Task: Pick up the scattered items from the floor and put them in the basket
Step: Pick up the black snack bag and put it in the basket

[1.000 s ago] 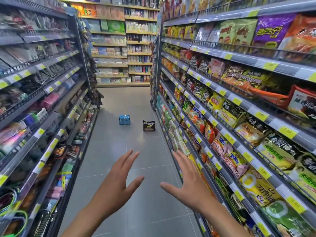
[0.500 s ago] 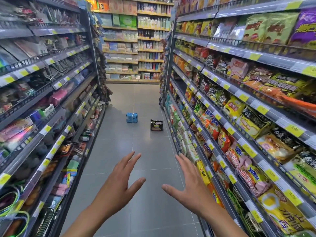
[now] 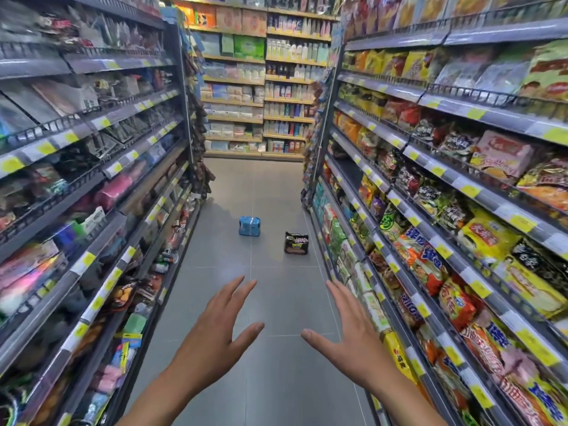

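Observation:
Two items lie on the grey tiled floor of a shop aisle, some way ahead of me. A blue pack (image 3: 249, 226) sits near the aisle's middle. A black noodle pack (image 3: 296, 243) lies to its right, close to the right shelving. My left hand (image 3: 218, 330) and my right hand (image 3: 347, 333) are held out in front of me with fingers spread, palms facing each other, holding nothing. Both hands are well short of the two items. No basket is in view.
Tall shelves full of packaged goods line the aisle on the left (image 3: 92, 210) and right (image 3: 430, 195). Another stocked shelf wall (image 3: 258, 87) closes the far end. The tiled floor (image 3: 267, 379) runs between them.
The view has moved forward along the aisle, so the blue pack and the black pack appear nearer and lower. Both hands stay open and held out as before.

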